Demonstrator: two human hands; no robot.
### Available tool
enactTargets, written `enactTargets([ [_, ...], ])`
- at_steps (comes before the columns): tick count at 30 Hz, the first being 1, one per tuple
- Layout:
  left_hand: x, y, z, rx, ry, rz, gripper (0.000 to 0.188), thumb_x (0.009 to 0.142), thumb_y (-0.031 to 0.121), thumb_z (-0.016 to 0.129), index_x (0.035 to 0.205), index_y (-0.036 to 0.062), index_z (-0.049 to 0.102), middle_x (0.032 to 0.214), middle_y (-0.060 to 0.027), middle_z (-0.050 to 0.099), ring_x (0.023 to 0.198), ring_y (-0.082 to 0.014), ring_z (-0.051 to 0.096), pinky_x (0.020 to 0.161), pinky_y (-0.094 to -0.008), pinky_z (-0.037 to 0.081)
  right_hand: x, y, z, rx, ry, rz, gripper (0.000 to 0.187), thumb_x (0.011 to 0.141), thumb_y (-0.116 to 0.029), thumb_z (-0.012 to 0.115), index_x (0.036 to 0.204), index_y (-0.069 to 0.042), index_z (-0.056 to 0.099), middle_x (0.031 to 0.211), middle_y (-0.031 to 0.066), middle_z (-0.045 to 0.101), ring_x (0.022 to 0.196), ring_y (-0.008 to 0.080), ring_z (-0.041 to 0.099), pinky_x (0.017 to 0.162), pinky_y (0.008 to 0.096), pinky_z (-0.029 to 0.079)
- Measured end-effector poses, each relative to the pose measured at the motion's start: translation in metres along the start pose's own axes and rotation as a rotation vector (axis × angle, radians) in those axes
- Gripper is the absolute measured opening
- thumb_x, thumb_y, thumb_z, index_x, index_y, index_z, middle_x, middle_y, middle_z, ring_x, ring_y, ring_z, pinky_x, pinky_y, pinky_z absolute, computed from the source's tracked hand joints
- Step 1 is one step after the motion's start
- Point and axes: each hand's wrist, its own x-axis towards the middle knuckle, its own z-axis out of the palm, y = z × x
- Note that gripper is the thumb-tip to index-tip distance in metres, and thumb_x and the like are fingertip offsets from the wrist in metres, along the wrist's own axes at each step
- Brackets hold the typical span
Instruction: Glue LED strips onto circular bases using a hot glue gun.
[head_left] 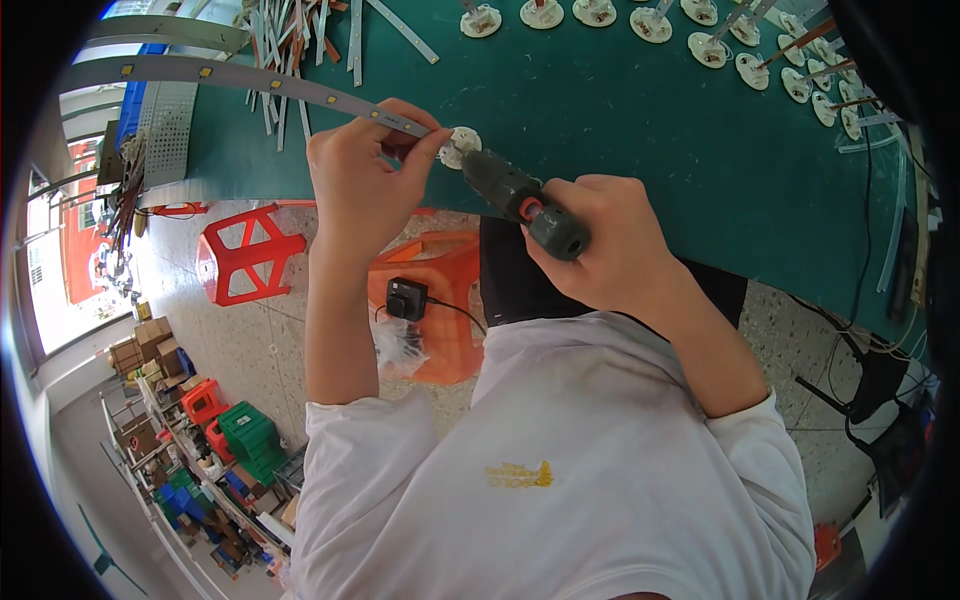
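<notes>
My left hand [370, 170] pinches the end of a long white LED strip [275, 85] dotted with yellow chips. The strip runs off to the far left. Beside the fingertips is a small round white disc [460, 143], and I cannot tell if they touch it. My right hand [605, 240] is wrapped round a dark green power screwdriver [500, 185]. Its tip points at the disc, next to the strip's end; the exact contact there is too small to make out.
Several white discs [708, 50] with upright strips stand on the green table [640, 150] at the far right. Loose strips [285, 40] lie in a heap at the far left. An orange stool [440, 350] below the table's near edge carries a small black camera [406, 299].
</notes>
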Motion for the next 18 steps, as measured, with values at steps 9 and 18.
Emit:
enactTargets([
  [9, 0.0009, 0.0018, -0.0016, 0.023, -0.006, 0.017, 0.010, 0.081, 0.008, 0.082, 0.081, 0.0008, 0.075, 0.072, -0.0021, 0.070, 0.062, -0.0075, 0.063, 0.055, -0.0204, 0.046, -0.0002, -0.0005, -0.0006, -0.007, -0.009, 0.021, 0.019, 0.074, -0.015, 0.076, 0.071, -0.006, 0.060, 0.060, 0.0121, 0.057, 0.058, 0.0340, 0.059, 0.052, 0.0417, 0.044],
  [18, 0.0018, 0.0003, -0.0002, -0.008, -0.003, -0.013, 0.007, 0.079, 0.003, 0.080, 0.080, 0.0010, 0.073, 0.068, -0.0058, 0.072, 0.061, -0.0115, 0.070, 0.058, -0.0213, 0.052, -0.0004, 0.0032, 0.0014, -0.006, 0.012, -0.011, 0.019, 0.074, -0.015, 0.075, 0.070, -0.006, 0.059, 0.059, 0.0122, 0.057, 0.057, 0.0341, 0.058, 0.051, 0.0416, 0.044],
])
